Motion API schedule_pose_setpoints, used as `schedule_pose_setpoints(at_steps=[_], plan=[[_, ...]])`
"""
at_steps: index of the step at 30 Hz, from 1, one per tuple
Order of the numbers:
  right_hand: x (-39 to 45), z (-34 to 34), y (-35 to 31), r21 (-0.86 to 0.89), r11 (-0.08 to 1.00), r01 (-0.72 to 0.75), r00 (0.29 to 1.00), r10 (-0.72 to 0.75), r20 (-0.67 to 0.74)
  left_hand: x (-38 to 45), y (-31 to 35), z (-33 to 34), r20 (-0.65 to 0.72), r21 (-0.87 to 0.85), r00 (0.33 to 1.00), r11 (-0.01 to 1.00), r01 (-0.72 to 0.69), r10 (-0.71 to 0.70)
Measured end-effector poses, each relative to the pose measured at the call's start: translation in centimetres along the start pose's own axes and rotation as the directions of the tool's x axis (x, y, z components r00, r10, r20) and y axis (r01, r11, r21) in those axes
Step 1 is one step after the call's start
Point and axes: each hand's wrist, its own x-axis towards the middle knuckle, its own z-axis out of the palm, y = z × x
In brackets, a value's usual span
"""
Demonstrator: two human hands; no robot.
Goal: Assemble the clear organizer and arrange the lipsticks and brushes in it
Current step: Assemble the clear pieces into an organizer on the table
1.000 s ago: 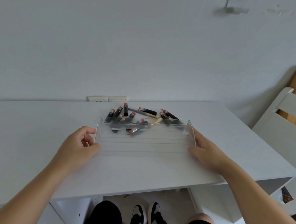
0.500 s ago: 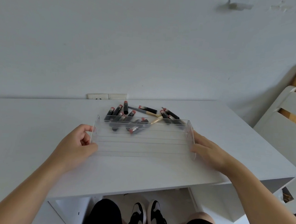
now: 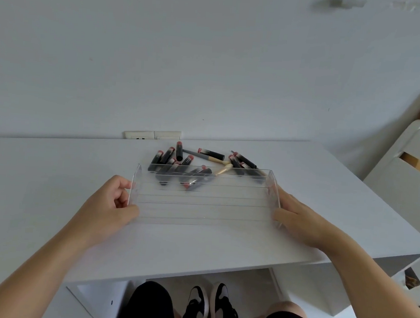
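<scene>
The clear organizer (image 3: 205,198) is held on the white table (image 3: 53,185) at both ends, close to the near edge. The left hand (image 3: 106,205) grips the left end panel, with the thumb laid along the front and the fingers curled round behind the wall. The right hand (image 3: 296,218) is laid against the right end panel with the fingers fairly straight; whether the thumb is hooked over the wall cannot be told, as that side is hidden by the hand itself. Several long horizontal steps or dividers can be seen running across the organizer between its end walls, so the assembly is judged to be either done or nearly done; whether any loose part is yet to be fitted cannot be made out through the transparent plastic.

Nothing has been placed in the organizer. The lipsticks (image 3: 179,161), dark tubes with pinkish caps, are lying in a loose heap on the table just behind it, some seen only through its rear wall. Among them a brush with a pale wooden handle (image 3: 222,168) and a second, grey-handled brush (image 3: 194,153) can be picked out. The whole arranging stage is therefore judged to remain: each lipstick and brush is yet to be lifted out of the heap and set into a row.
</scene>
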Motion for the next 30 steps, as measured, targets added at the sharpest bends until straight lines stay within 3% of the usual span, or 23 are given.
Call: schedule_pose_setpoints(at_steps=[4, 6, 10, 13, 17, 20, 22, 26, 30], plan=[[-0.3, 0.0, 0.0, 0.102, 0.995, 0.019, 0.999, -0.016, -0.036, 0.3, 0.6, -0.6, 0.038, -0.017, 0.998, 0.999, 0.041, -0.04], [0.1, -0.3, 0.4, 0.16, 0.987, 0.004, 0.984, 0.024, -0.176, 0.7, 1.3, -1.6, 0.081, -0.034, 0.994, 0.996, 0.079, -0.076], [1.9, -2.1, -0.1, 0.128, 0.99, -0.052, 0.818, 0.116, -0.563, 2.5, 3.4, -3.7, -0.003, -0.052, 0.999, 0.998, 0.032, -0.032], [4.1, -4.3, -1.4, 0.005, 0.994, -0.106, 0.77, 0.085, -0.633, 5.6, 5.1, -4.3, -0.087, 0.049, 0.995, 0.998, -0.043, 0.047], [8.9, -6.7, -2.4, -0.302, 0.913, -0.273, 0.896, 0.128, -0.425, 11.2, 7.2, -2.9, 0.078, 0.364, 0.996, 0.929, -0.065, 0.04], [12.6, -6.9, -3.3, -0.424, 0.863, -0.274, 0.961, 0.228, -0.157, 14.5, 8.5, -0.7, 0.215, 0.638, 0.975, 0.765, -0.09, -0.064], [14.5, -6.3, -3.9, -0.501, 0.83, -0.244, 0.96, 0.281, 0.0, 15.9, 9.0, 0.7, 0.248, 0.744, 0.955, 0.663, -0.081, -0.161], [17.1, -5.2, -3.9, -0.61, 0.779, -0.143, 0.949, 0.284, 0.14, 17.1, 9.0, 1.7, 0.258, 0.824, 0.897, 0.566, -0.011, -0.359], [18.2, -5.0, -3.3, -0.624, 0.772, -0.12, 0.956, 0.258, 0.136, 17.7, 8.1, 1.4, 0.264, 0.779, 0.878, 0.625, 0.049, -0.399]])
